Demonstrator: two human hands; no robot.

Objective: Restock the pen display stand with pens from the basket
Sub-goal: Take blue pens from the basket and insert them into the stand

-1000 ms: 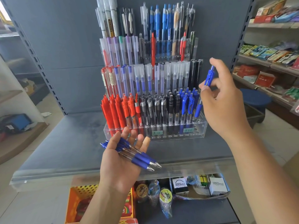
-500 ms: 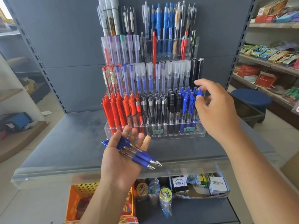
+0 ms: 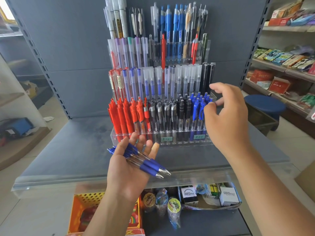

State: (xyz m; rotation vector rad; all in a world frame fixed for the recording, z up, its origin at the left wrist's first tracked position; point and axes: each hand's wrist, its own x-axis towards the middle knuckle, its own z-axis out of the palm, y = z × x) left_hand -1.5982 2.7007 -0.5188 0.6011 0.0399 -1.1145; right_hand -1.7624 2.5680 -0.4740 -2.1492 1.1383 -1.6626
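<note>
The clear tiered pen display stand [image 3: 119,133] stands on a grey shelf, its front row filled with red, black and blue pens. My left hand [image 3: 129,174] is palm up in front of the stand, with several blue pens [image 3: 146,163] lying across it, tips pointing right. My right hand [image 3: 226,120] is at the right end of the front row with its fingers spread. Its thumb and one fingertip are at the top of a blue pen [image 3: 202,108] that stands in the stand. An orange perforated basket [image 3: 85,200] shows below the shelf at lower left.
The grey shelf [image 3: 76,150] has a clear plastic front lip. Below it are small boxes [image 3: 228,195] and wrapped rolls [image 3: 173,205]. More stocked shelves [image 3: 281,65] run along the right, with a blue stool [image 3: 264,104] beside them.
My right hand brought a blue pen down from the air into the right end of the front row, and its fingers have now spread. My left hand has stayed put with its pens.
</note>
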